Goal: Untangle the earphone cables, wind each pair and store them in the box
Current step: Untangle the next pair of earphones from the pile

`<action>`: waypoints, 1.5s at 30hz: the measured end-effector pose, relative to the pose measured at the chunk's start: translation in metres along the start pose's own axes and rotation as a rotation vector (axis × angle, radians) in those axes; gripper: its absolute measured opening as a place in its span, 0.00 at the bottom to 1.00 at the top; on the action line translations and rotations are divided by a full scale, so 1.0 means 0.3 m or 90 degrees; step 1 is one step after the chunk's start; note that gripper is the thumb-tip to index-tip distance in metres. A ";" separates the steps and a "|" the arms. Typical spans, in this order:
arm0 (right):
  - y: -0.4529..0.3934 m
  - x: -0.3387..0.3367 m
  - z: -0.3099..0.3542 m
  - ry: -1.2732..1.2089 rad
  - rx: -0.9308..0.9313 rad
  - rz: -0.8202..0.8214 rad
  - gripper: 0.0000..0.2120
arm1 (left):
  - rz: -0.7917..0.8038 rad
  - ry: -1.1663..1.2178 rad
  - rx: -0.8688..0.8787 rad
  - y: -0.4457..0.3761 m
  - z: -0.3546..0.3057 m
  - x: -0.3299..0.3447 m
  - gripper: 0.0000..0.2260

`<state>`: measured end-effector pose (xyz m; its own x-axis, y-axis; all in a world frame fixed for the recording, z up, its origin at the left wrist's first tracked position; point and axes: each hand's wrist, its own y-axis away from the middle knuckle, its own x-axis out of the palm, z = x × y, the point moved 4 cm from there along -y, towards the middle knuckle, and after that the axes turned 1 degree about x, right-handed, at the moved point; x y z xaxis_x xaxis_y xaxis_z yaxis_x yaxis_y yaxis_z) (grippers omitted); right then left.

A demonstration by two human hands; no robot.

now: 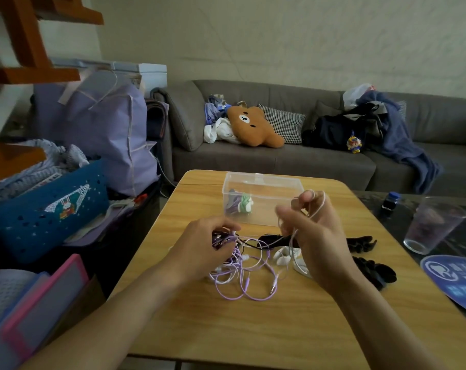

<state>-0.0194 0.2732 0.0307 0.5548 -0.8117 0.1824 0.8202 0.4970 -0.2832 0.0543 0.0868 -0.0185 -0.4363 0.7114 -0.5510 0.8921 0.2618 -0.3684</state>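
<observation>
The left hand (pixel 200 247) is curling its fingers round a knot of purple and dark cables at the near-left of the tangle (pixel 242 265), which is lying on the wooden table (pixel 226 329) between the two hands. Loose purple loops are spilling toward the person, and a metal jack plug (pixel 272 289) is resting at their near edge. The right hand (pixel 314 236) is lifted above the table, pinching a pale cable (pixel 318 206) that is looping over its raised fingers and running down past the palm into the tangle; the thumb is blurred, so how tightly it is pressing cannot be told. White earbuds (pixel 282 256) are lying just beside the right wrist, touching the purple loops. The clear box (pixel 266 180) is standing open beyond the hands, near the table's far edge, and a wound green pair (pixel 245 202) is sitting inside it beside a purple one (pixel 234 204). Black fabric pieces (pixel 365 243) are lying to the right of the tangle. A drinking glass (pixel 432 225) and a small blue-capped bottle (pixel 390 202) are standing on a dark surface right of the table, with a blue fan (pixel 456 281) nearer. A grey sofa (pixel 280 158) with a bear cushion (pixel 253 125) is sitting behind.
</observation>
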 end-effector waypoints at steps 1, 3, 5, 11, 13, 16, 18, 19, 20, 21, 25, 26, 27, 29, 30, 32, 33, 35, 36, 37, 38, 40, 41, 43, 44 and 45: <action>0.005 0.000 0.000 0.104 -0.011 -0.001 0.20 | 0.004 0.006 -0.010 0.001 0.000 0.000 0.14; 0.014 -0.002 -0.005 0.313 -0.018 -0.012 0.22 | 0.014 0.029 -0.013 0.002 0.001 -0.005 0.14; 0.016 -0.002 -0.015 0.499 -0.016 0.003 0.24 | 0.016 0.064 -0.009 0.005 -0.005 -0.012 0.13; 0.003 0.023 -0.081 0.777 -0.030 0.188 0.11 | 0.023 0.106 -0.010 0.010 -0.027 -0.015 0.09; 0.002 0.026 -0.098 0.819 -0.018 0.222 0.07 | 0.017 0.124 -0.022 0.013 -0.024 -0.015 0.07; -0.008 0.015 -0.101 0.804 -0.028 0.213 0.08 | -0.024 0.127 -0.036 0.015 -0.016 -0.028 0.06; -0.020 0.000 -0.090 0.733 -0.035 0.166 0.07 | -0.063 0.132 -0.043 0.015 -0.011 -0.044 0.05; -0.024 -0.007 -0.085 0.690 -0.032 0.144 0.07 | -0.081 0.135 -0.046 0.015 -0.010 -0.052 0.04; -0.027 -0.012 -0.084 0.646 -0.024 0.125 0.06 | -0.098 0.134 -0.051 0.016 -0.009 -0.058 0.04; -0.027 -0.015 -0.082 0.603 -0.014 0.109 0.05 | -0.116 0.129 -0.053 0.016 -0.009 -0.063 0.04; -0.030 -0.028 -0.070 0.535 -0.002 0.051 0.05 | -0.159 0.078 -0.044 0.014 -0.009 -0.076 0.05; -0.031 -0.029 -0.067 0.544 0.002 0.052 0.05 | -0.165 0.070 -0.041 0.013 -0.007 -0.076 0.06; -0.030 -0.025 -0.065 0.565 0.007 0.061 0.05 | -0.171 0.062 -0.037 0.011 -0.007 -0.076 0.07; -0.027 -0.016 -0.064 0.646 0.005 0.086 0.13 | -0.188 0.044 -0.022 0.008 -0.011 -0.074 0.08; -0.026 -0.011 -0.067 0.703 0.001 0.100 0.19 | -0.193 0.035 -0.009 0.006 -0.016 -0.074 0.09; -0.024 -0.006 -0.075 0.802 0.002 0.117 0.27 | -0.195 0.021 0.017 0.003 -0.028 -0.075 0.11; -0.025 -0.011 -0.078 0.824 0.004 0.108 0.26 | -0.194 0.015 0.028 0.003 -0.035 -0.076 0.12; -0.034 -0.021 -0.077 0.811 -0.005 0.061 0.16 | -0.194 0.001 0.045 0.004 -0.049 -0.080 0.11; -0.040 -0.028 -0.075 0.792 -0.018 0.033 0.11 | -0.195 -0.004 0.053 0.005 -0.057 -0.082 0.11; -0.044 -0.034 -0.073 0.772 -0.037 0.007 0.06 | -0.197 -0.007 0.061 0.009 -0.066 -0.085 0.12; -0.049 -0.041 -0.074 0.753 -0.061 -0.015 0.04 | -0.196 -0.008 0.070 0.012 -0.072 -0.086 0.12; -0.050 -0.059 -0.072 0.710 -0.110 -0.060 0.03 | -0.193 -0.015 0.075 0.017 -0.073 -0.096 0.14; -0.050 -0.073 -0.072 0.684 -0.126 -0.088 0.03 | -0.199 -0.021 0.068 0.018 -0.068 -0.105 0.14; -0.047 -0.107 -0.070 0.622 -0.121 -0.152 0.04 | -0.235 -0.016 0.039 0.017 -0.052 -0.133 0.15; -0.048 -0.123 -0.074 0.591 -0.106 -0.181 0.04 | -0.257 -0.001 0.017 0.015 -0.044 -0.149 0.16; -0.049 -0.135 -0.077 0.571 -0.092 -0.203 0.04 | -0.274 0.013 -0.005 0.015 -0.035 -0.163 0.17</action>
<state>-0.0571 0.2916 0.0057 -0.0527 -0.8646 -0.4996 0.8557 0.2188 -0.4688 0.0808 0.0602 0.0147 -0.7667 0.5489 -0.3330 0.6299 0.5428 -0.5556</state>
